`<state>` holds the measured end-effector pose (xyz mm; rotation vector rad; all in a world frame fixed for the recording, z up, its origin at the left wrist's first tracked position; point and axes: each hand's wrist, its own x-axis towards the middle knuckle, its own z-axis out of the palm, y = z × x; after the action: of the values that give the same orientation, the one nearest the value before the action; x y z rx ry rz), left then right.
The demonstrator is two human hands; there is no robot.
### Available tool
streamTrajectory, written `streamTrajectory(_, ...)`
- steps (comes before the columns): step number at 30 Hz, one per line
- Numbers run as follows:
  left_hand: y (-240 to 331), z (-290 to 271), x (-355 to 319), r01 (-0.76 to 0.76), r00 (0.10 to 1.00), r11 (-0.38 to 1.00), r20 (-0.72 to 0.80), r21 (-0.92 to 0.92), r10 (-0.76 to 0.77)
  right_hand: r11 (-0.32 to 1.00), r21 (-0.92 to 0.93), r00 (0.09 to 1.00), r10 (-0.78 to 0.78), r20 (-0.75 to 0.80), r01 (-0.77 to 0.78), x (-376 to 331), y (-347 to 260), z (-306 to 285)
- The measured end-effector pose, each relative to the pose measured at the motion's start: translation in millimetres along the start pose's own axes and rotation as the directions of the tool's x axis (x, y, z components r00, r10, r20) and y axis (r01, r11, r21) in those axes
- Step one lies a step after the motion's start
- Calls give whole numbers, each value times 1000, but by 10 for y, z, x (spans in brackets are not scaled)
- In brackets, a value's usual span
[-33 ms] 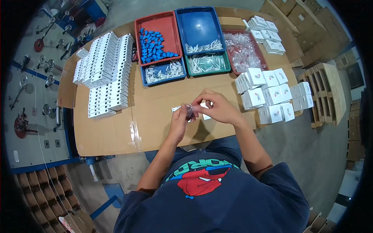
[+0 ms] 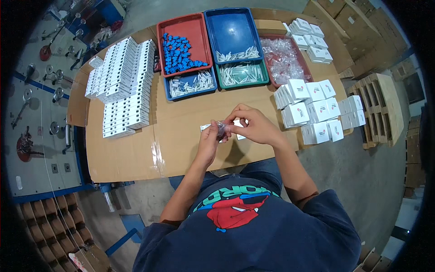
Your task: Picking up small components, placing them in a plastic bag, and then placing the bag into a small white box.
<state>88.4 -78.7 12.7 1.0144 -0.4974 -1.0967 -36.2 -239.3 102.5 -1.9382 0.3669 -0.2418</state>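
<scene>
1. We have the clear plastic piece (image 2: 221,128) up between both hands, just above the near-middle of the cardboard-covered table (image 2: 122,156).
2. Left hand (image 2: 209,141): thumb and fingers drawn narrow, gripping that piece from its left.
3. Right hand (image 2: 253,124): thumb and index close together at the piece's right edge; we can't tell how firmly they pinch.
4. Under the hands we see a white item (image 2: 241,131), partly hidden.
5. Beyond them we have blue parts (image 2: 176,54) in a red tray (image 2: 183,26), and white sticks in the large blue tray (image 2: 229,31), the smaller blue tray (image 2: 192,94) and the green tray (image 2: 244,85).
6. Clear bags (image 2: 283,59) fill another tray, right of those.
7. We have white boxes (image 2: 115,86) stacked left, more white cartons (image 2: 312,109) right.
</scene>
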Motion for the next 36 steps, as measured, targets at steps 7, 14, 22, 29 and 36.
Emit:
streamTrajectory(7, 156, 45, -13, -17, 997, 980, 78, 199, 1, 994, 94, 997, -53, -50, 57, 17, 4, -57)
streamTrajectory(14, 188, -58, 11, -15, 1000, 969, 1, 245, 15, 967, 253, 995, -14, -99, 39, 56, 105, -47)
streamTrajectory(22, 414, 310, 89, -444, 766, 377, 125, 813, 631, 846, 532, 994, 68, -84, -13, 67, 117, 102)
streamTrajectory(29, 397, 258, 187, -469, 773, 385, 158, 795, 615, 930, 365, 986, 31, -166, 32, 56, 64, 63)
streamTrajectory(36, 369, 269, 149, -460, 796, 424, 150, 781, 587, 949, 310, 988, 91, -125, -48, 67, 87, 13)
